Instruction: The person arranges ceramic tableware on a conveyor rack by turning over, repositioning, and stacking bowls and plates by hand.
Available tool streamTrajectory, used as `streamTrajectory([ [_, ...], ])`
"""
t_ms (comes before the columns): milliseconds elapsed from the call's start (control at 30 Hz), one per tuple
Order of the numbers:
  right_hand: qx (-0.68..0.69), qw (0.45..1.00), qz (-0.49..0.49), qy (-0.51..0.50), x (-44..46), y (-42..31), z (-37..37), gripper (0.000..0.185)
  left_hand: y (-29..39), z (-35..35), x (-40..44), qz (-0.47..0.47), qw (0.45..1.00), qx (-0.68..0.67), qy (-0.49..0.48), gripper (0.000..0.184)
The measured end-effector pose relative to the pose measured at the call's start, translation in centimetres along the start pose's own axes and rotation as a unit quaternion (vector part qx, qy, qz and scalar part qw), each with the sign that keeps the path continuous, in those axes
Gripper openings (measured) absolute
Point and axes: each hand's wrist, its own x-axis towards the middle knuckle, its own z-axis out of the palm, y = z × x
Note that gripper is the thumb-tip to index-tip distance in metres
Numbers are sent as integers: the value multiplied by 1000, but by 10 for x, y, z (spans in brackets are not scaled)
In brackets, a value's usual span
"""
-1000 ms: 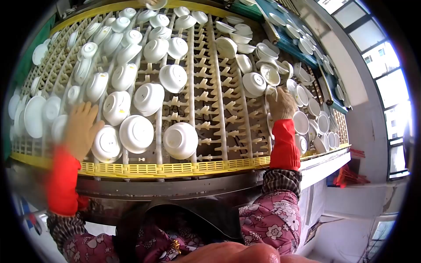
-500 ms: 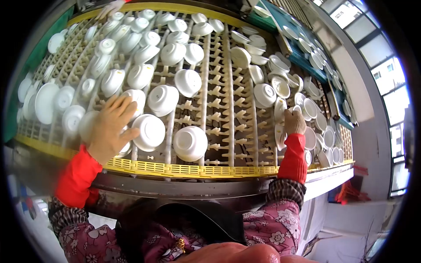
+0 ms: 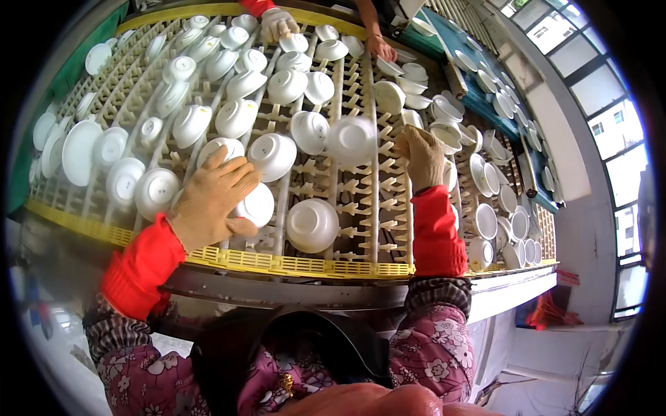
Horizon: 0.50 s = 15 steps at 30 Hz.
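Note:
My left hand (image 3: 214,202), in a tan glove, is open over the near-left bowls. Its fingers spread across an upturned white bowl (image 3: 223,148), and the thumb lies along the edge of another white bowl (image 3: 256,204). My right hand (image 3: 423,158), gloved too, is at the right of the rack, fingers loosely bent with no held item visible. Just left of it, apart from the fingers, is a motion-blurred white bowl (image 3: 352,141) above the pegs. Under my right wrist, part of a white bowl (image 3: 449,175) shows; the hand hides what lies behind it.
White bowls and plates stand along the pegged conveyor rack (image 3: 355,229), bordered by a yellow edge strip (image 3: 298,265). Other dishes crowd the right side (image 3: 486,220). A teal belt (image 3: 479,62) carries more plates. Across the rack are another person's gloved hand (image 3: 279,25) and a bare hand (image 3: 381,48).
My right hand has moved left and up from the crowded dishes, and a bowl now appears blurred beside it. My left hand shifted slightly right. Across the rack, a gloved hand moved right; a bare hand appeared.

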Motion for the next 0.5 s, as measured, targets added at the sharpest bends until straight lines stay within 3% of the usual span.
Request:
streamTrajectory([
  [67, -263, 964, -4, 30, -5, -13, -15, 44, -2, 3, -5, -5, 1000, 1, 14, 79],
  [133, -331, 923, -134, 144, -6, 29, -35, 62, 2, -2, -4, -41, 998, -29, -36, 84],
  [233, -470, 869, -125, 84, -1, 49, -61, 86, 6, -6, 4, -58, 994, -28, -85, 87],
  [333, -555, 819, -145, -5, 9, 57, -64, 94, 5, 0, 5, -38, 997, 1, -64, 86],
  [433, -597, 798, -66, -43, 23, 51, -56, 95, 0, 5, 3, -15, 999, 8, -28, 84],
  [500, -593, 799, -82, -48, 29, 50, -52, 88, -2, 5, 2, -12, 999, 12, -31, 83],
])
